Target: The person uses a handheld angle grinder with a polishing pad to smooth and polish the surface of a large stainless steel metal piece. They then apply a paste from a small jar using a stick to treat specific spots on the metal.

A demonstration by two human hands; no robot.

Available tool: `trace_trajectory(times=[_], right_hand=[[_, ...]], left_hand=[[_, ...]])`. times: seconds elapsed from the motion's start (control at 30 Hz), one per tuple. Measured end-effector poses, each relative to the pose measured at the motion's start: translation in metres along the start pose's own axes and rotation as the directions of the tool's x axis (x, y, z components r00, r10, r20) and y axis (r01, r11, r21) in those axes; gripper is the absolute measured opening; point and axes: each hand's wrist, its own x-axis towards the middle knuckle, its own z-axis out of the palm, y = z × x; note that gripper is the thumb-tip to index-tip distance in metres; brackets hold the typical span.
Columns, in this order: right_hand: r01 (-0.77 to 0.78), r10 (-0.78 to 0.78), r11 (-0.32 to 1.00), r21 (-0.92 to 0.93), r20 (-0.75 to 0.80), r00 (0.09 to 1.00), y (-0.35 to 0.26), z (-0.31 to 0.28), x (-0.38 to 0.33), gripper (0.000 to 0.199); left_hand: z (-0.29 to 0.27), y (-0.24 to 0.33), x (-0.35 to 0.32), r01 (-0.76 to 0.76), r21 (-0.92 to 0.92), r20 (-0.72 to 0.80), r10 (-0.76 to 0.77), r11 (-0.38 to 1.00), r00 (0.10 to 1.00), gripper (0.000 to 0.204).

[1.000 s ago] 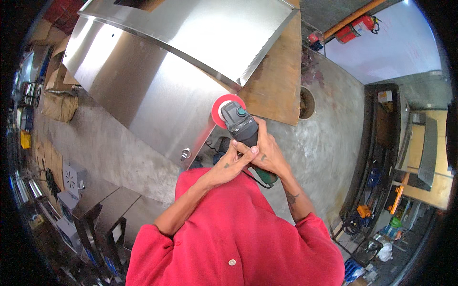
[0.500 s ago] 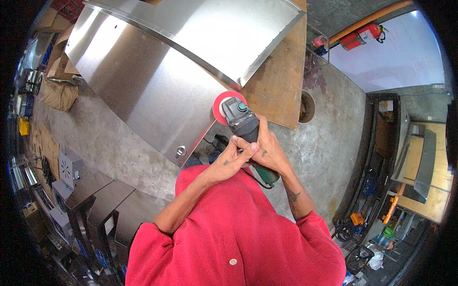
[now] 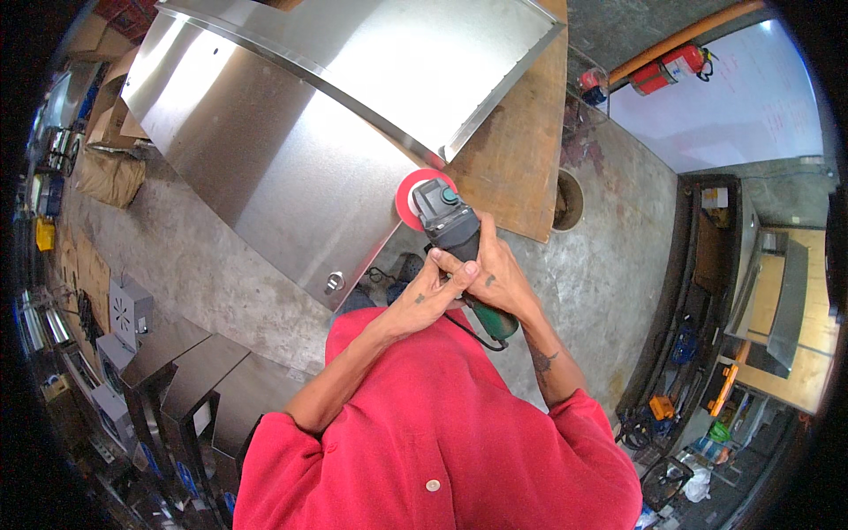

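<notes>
Both hands are closed round an angle grinder (image 3: 454, 226) with a dark head and green rear body. My left hand (image 3: 430, 296) wraps its body from the left, the thumb lying over my right hand (image 3: 503, 272), which grips from the right with fingers partly hidden beneath. A red and white disc (image 3: 408, 200) on the grinder's front is at the near right corner of a shiny sheet-metal panel (image 3: 291, 168); whether it touches the edge I cannot tell. Close to the panel's near corner is a small round metal fitting (image 3: 335, 282).
Beyond the panel a flanged metal sheet (image 3: 415, 66) lies on a wooden board (image 3: 512, 159). A round bin (image 3: 569, 199) stands on the concrete floor to the right. Dark metal cabinets (image 3: 199, 380) line the lower left. A fire extinguisher (image 3: 667, 71) is at the far right.
Almost nothing differs. The grinder and its disc have shifted very slightly to the right along the panel edge; both hands keep the same grip.
</notes>
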Motion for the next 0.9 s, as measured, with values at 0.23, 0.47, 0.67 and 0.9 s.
trace_trajectory(times=[0.23, 0.47, 0.67, 0.9], right_hand=[[0.011, -0.011, 1.000, -0.001, -0.005, 1.000, -0.001, -0.002, -0.002, 0.095], [0.004, -0.004, 1.000, -0.019, -0.009, 1.000, -0.007, -0.005, -0.005, 0.095], [0.067, -0.070, 0.997, -0.041, -0.089, 0.994, 0.000, -0.004, -0.008, 0.089], [0.089, -0.093, 0.995, -0.043, -0.104, 0.990, -0.003, -0.007, -0.013, 0.087]], left_hand=[[0.006, -0.002, -0.001, -0.071, 0.016, -0.072, 0.072, 0.997, 0.995, 0.082], [0.003, -0.015, 0.002, -0.148, 0.047, -0.063, 0.151, 0.988, 0.987, 0.075], [0.013, 0.002, -0.004, -0.195, 0.007, -0.036, 0.195, 0.981, 0.980, 0.065], [0.013, 0.004, -0.007, -0.185, 0.020, -0.025, 0.185, 0.983, 0.982, 0.061]])
